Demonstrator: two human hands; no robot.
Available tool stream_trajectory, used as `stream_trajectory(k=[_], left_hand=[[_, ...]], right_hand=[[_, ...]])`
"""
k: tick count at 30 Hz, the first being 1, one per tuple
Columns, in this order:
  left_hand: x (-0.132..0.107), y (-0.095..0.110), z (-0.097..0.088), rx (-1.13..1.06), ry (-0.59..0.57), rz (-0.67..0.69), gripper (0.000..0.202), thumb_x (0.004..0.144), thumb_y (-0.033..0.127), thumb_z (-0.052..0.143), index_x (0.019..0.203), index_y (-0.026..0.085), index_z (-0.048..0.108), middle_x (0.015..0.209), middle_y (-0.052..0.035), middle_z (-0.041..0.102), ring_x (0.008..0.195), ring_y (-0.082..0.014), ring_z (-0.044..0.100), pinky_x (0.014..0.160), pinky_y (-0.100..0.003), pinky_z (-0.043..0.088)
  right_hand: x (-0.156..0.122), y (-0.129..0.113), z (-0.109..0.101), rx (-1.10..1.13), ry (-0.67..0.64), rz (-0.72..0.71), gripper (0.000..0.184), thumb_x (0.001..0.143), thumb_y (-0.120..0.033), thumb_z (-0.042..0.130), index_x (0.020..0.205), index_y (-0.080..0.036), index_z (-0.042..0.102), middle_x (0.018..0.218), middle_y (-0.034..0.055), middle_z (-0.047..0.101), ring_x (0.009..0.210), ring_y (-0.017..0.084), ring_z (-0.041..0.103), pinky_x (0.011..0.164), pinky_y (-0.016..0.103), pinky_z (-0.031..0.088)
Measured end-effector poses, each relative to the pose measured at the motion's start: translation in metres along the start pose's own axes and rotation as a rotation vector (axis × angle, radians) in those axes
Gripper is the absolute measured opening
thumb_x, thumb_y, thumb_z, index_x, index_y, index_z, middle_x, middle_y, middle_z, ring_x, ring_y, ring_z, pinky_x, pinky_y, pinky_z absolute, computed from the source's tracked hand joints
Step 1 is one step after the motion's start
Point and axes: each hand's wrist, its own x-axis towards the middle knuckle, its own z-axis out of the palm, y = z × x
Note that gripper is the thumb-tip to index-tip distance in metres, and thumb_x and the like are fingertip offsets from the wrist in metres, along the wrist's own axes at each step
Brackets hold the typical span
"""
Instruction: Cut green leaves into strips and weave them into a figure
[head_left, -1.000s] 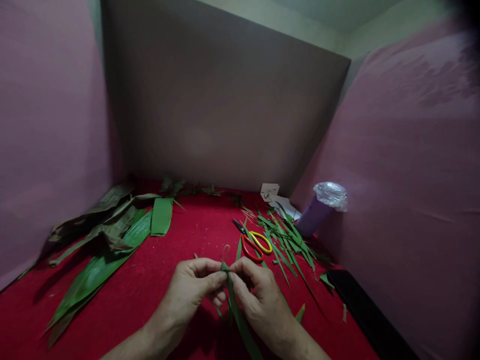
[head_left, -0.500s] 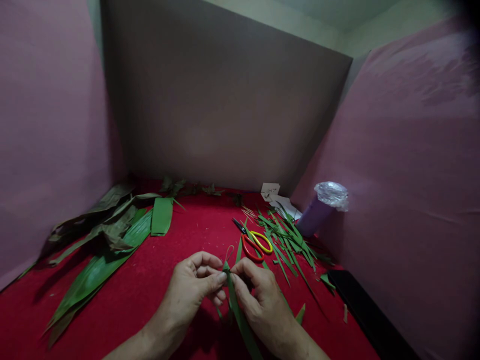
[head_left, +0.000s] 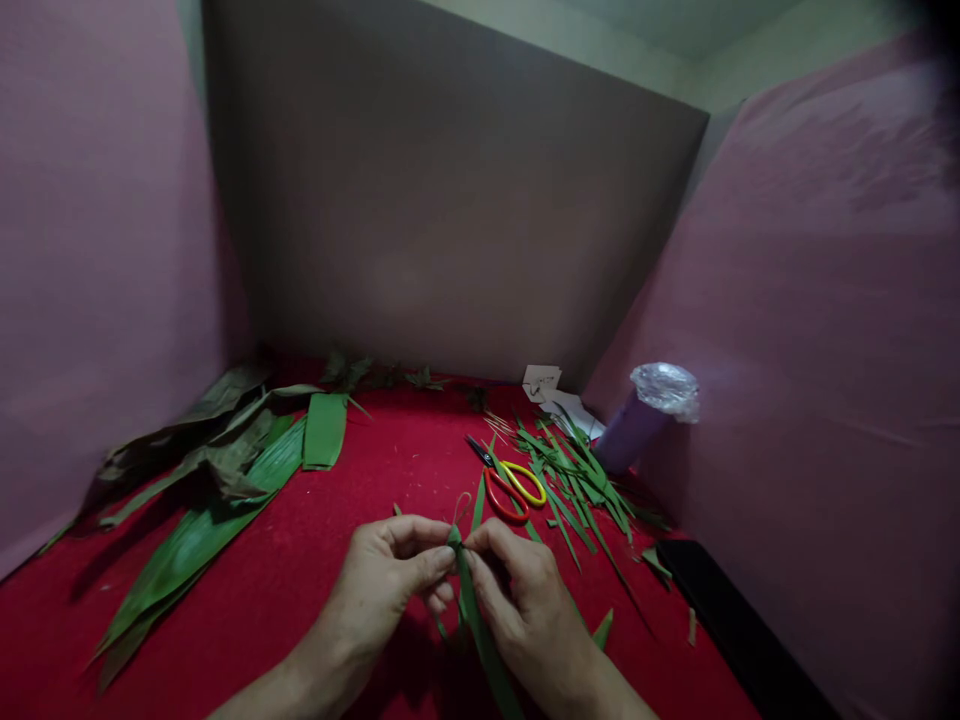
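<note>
Between my fingertips is a green leaf strip (head_left: pixel 480 625), folded or knotted at its top, with a thin loop (head_left: pixel 463 506) sticking up from it. My left hand (head_left: pixel 401 575) pinches the knotted top from the left, thumb and index finger closed on it. From the right, my right hand (head_left: pixel 521 580) grips the strip just below the knot. The strip's long tail hangs down toward me past my right hand. Scissors (head_left: pixel 513 492) with one red and one yellow handle lie just beyond my right hand. Fingers hide part of the knot.
Cut leaf strips (head_left: pixel 577 475) are heaped at the right, near a purple container (head_left: pixel 634 430) topped with clear plastic. Large green leaves (head_left: pixel 202 540) and dried leaves (head_left: pixel 217 465) lie left. A black flat object (head_left: pixel 742 620) runs along the right wall. White paper (head_left: pixel 574 412) sits behind.
My left index finger has straightened and come down slightly onto the knotted top. My right hand keeps nearly the same place and grip.
</note>
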Motion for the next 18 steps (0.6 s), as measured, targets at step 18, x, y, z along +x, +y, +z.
stream_trajectory(k=[18], left_hand=[[-0.0008,-0.0014,-0.0003,-0.004,-0.068,-0.040,0.024,0.057,0.027,0.077,0.068,0.010,0.064,0.054,-0.0007,0.063,0.045,-0.0107,0.056,0.044,-0.023,0.048]], right_hand=[[-0.0008,0.0053,0.0007,-0.003,0.036,0.042,0.016,0.089,-0.016,0.044,0.076,-0.018,0.053,0.065,-0.0013,0.059,0.056,0.011,0.051,0.055,0.022,0.035]])
